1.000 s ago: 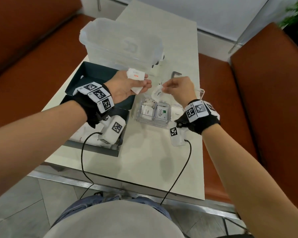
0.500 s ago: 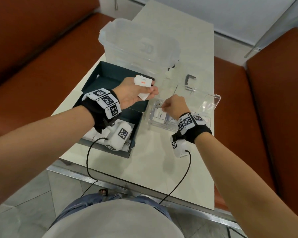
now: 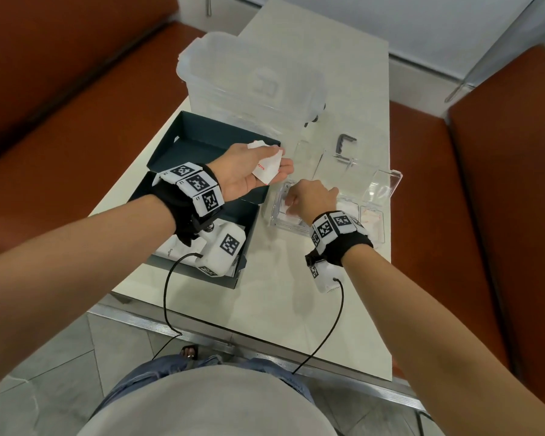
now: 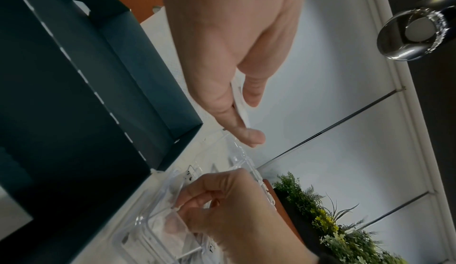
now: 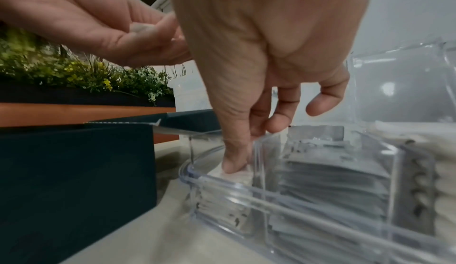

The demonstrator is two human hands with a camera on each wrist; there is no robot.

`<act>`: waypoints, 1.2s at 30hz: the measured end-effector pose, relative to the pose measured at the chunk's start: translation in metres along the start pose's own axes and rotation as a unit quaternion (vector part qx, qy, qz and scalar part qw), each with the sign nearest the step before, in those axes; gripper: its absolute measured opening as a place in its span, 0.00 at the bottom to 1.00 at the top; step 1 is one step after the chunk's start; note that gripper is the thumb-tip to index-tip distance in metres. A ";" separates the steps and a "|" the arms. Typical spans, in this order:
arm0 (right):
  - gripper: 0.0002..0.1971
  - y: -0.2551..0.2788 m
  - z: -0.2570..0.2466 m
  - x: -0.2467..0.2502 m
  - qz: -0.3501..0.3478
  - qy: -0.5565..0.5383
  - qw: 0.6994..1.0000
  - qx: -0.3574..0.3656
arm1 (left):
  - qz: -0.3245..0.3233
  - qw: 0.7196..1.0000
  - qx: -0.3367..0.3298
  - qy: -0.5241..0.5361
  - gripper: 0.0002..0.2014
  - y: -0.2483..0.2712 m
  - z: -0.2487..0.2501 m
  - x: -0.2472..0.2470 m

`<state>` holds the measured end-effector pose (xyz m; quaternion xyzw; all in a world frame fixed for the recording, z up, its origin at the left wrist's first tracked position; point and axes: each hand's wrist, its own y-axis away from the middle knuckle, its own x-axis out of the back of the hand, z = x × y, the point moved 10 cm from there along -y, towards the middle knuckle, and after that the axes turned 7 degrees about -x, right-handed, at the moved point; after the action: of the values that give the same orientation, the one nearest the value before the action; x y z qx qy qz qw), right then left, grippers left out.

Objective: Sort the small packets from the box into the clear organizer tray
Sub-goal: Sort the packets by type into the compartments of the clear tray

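a: head view first. the left hand (image 3: 249, 174) sits at centre frame, palm up and fingers loosely curled round a few small packets (image 3: 266, 171), over the open dark box (image 3: 202, 146). the right hand (image 3: 312, 199) is just right of it, fingers bent down into the left end of the clear organizer tray (image 3: 378, 190). more packets lie in the box at lower left, under the wrist.

b: and the worktop (image 3: 280, 294)?

a: pale and smooth, narrow, with rust-brown bench seats along both sides. a big frosted plastic bin (image 3: 252, 77) stands at the upper centre.

b: left wrist view?

a: the left hand (image 4: 229, 53) fills the top, a white packet edge (image 4: 238, 100) nipped between thumb and fingers. the right hand (image 4: 237, 209) works in the tray (image 4: 148, 227) at the bottom. a planter of greenery shows at lower right against a white wall.

b: right wrist view?

a: the right hand (image 5: 259, 53) has its thumb pressing a packet (image 5: 234, 174) flat into the tray's (image 5: 308, 196) leftmost compartment; the neighbouring compartments already hold stacks.

b: how would you finish it well?

a: i'd judge: push it flat and square against the divider, let go straight up so nothing lifts with the fingers, then take the next one from the left palm.
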<state>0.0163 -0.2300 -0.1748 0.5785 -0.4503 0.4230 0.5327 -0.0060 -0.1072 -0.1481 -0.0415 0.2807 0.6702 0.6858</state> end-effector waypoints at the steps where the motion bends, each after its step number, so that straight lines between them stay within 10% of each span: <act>1: 0.09 0.001 0.000 -0.001 0.004 0.009 1.000 0.001 | 0.001 1.000 0.001 0.002 0.14 0.000 0.000 0.000; 13: 0.06 0.008 0.009 0.031 0.063 -0.102 0.993 0.017 | -0.028 0.994 0.075 0.077 0.25 0.003 -0.014 -0.006; 18: 0.06 0.029 0.016 0.079 0.187 -0.346 0.918 0.042 | -0.027 0.992 0.077 0.095 0.23 0.001 -0.017 -0.014; 23: 0.19 0.036 -0.010 0.071 0.105 -0.350 0.927 0.085 | -0.061 0.989 0.082 0.106 0.21 0.004 -0.022 -0.032; 36: 0.07 0.026 0.048 0.071 0.077 -0.499 0.863 -0.028 | -0.072 0.997 0.034 -0.022 0.15 0.007 -0.023 -0.033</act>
<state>0.0086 -0.2834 -0.1036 0.6607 -0.7104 0.1051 0.2183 -0.0180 -0.1455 -0.1505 -0.0239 0.2845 0.6097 0.7394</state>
